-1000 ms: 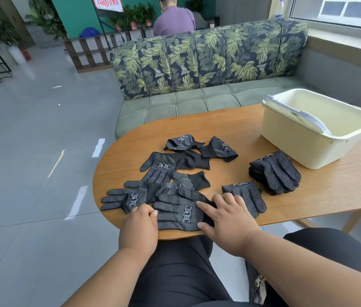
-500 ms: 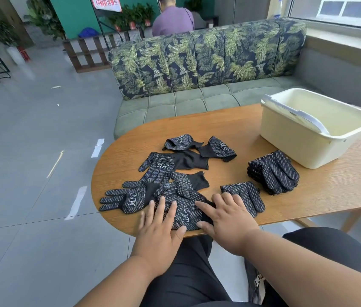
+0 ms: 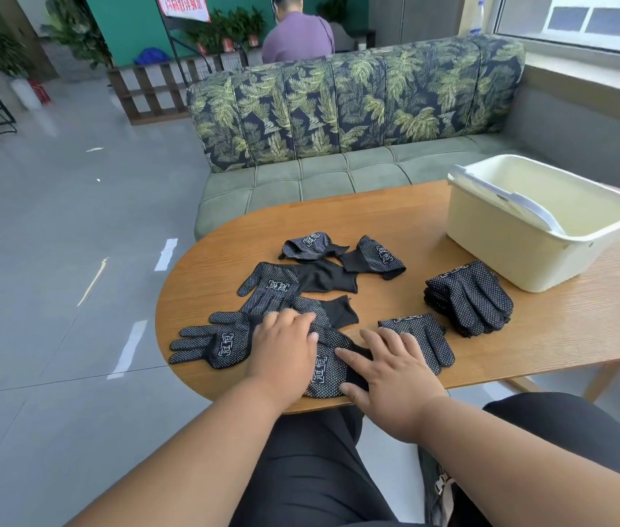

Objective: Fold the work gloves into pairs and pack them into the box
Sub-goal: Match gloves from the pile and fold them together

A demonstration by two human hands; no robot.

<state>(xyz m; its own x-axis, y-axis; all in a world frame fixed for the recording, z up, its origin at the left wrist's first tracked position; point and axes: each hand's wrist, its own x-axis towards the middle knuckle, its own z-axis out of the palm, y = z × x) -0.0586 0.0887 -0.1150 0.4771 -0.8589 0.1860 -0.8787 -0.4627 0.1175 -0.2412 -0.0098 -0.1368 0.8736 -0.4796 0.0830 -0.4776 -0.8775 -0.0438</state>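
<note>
Both hands lay flat, holding nothing: the left hand (image 3: 281, 348) and right hand (image 3: 395, 370) pressed the dotted glove (image 3: 325, 368) onto the desk (image 3: 528, 336), likely flattening it for folding. Beyond the right grip sat the cream box (image 3: 506, 252).

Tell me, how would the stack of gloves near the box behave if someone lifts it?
The stack of gloves is soft knit, so it would probably sag and droop. Its layers lie loose and may slide apart. The dotted palms likely add some grip.
</note>
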